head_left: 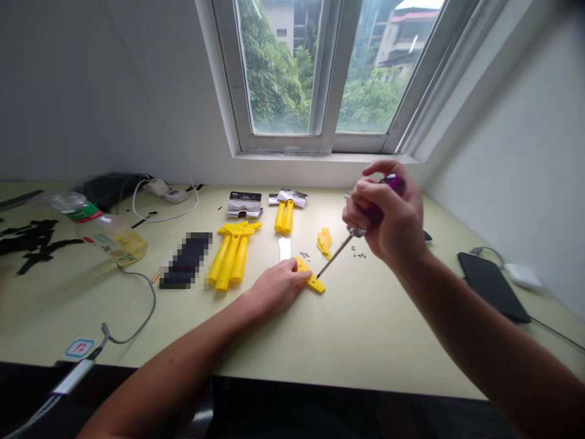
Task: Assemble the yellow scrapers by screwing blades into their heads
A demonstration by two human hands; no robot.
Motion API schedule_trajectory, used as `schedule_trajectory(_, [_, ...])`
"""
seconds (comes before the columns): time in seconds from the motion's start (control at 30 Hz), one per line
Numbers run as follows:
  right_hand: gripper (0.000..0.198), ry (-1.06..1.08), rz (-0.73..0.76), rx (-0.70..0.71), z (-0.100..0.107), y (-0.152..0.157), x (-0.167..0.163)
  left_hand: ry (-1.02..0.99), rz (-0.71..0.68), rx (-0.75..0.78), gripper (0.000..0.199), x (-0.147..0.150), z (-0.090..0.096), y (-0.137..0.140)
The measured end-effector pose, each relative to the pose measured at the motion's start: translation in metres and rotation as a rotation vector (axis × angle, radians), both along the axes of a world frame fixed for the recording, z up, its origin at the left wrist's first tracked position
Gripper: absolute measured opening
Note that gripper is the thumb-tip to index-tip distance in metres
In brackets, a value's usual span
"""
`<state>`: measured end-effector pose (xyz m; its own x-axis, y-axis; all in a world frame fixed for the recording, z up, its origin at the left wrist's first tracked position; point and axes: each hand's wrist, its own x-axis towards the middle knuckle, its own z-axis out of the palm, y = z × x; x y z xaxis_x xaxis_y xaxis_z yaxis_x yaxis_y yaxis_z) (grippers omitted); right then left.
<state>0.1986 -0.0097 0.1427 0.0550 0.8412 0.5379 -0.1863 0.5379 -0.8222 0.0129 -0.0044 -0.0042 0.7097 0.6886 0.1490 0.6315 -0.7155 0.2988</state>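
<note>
"Where is the yellow piece [314, 284] lying?"

"On the table [365, 329]; the left hand [282, 281] is clamping its fingers on it. The right hand's [392, 216] fingers are wrapping the screwdriver [341, 247], tip meeting the piece."

"Beyond the piece?"

"Small metal parts [304, 255] are lying."

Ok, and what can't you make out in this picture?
All in the head view:
Screwdriver: handle mostly wrapped by the right hand.
Yellow piece: one end covered by the left hand.
Dark item: details pixelated out.
Bottle: lettering blurred.
Tiny metal bits: too small to identify.
</note>
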Motion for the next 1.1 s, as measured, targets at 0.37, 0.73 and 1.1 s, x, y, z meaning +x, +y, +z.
schedule_trajectory(0.37, [0.015, 0.078, -0.081, 0.008, 0.004, 0.024, 0.027, -0.115, -0.021, -0.054, 0.035, -0.007, 0.016, 0.001])
schedule_trajectory(0.73, [0.020, 0.024, -0.140, -0.003, 0.008, 0.031, 0.044, 0.034, -0.112, -0.116, 0.036, 0.001, 0.019, -0.011])
schedule_trajectory(1.1, [0.020, -0.059, -0.180, 0.019, 0.021, 0.015, 0.040, -0.387, 0.080, -0.239, 0.020, 0.034, 0.029, 0.018])
